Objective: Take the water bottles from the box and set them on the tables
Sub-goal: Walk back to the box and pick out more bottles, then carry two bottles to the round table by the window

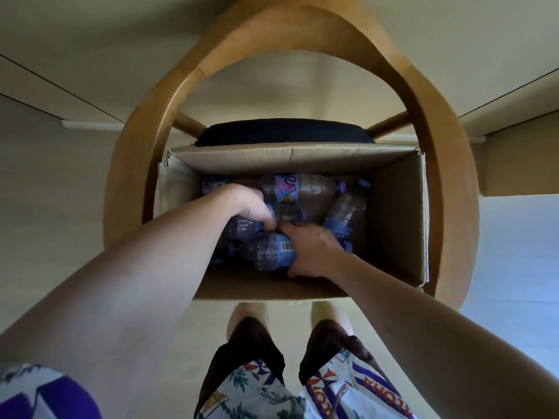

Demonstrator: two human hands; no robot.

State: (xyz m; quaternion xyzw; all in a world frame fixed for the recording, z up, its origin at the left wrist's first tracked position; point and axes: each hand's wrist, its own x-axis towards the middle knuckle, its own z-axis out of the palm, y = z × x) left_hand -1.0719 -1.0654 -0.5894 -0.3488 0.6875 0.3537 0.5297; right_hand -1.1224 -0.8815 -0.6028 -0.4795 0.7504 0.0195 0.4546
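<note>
Water bottles [299, 190] in cardboard box [396, 219], left hand [252, 207] and right hand [314, 252] gripping bottles

We see a brown box [290, 157], clear bottles [305, 189] with blue-and-pink labels, a tan wooden chair [438, 176] with black cushion [284, 131], and white-purple patterned shorts [332, 391] at lower centre.

So the open brown cardboard box [396, 225] sits on the wooden round-backed chair [447, 182], right in front of the dark seat cushion [284, 133]. Clear plastic water bottles with blue labels [302, 189] lie on their sides in the bottom of the box, piled across each other. Both hands are down in there: left hand [251, 204] on a bottle at the left, right hand [314, 252] just beside it on the nearest bottle [269, 251]. Pale surface [514, 55] lies behind the chair.
</note>
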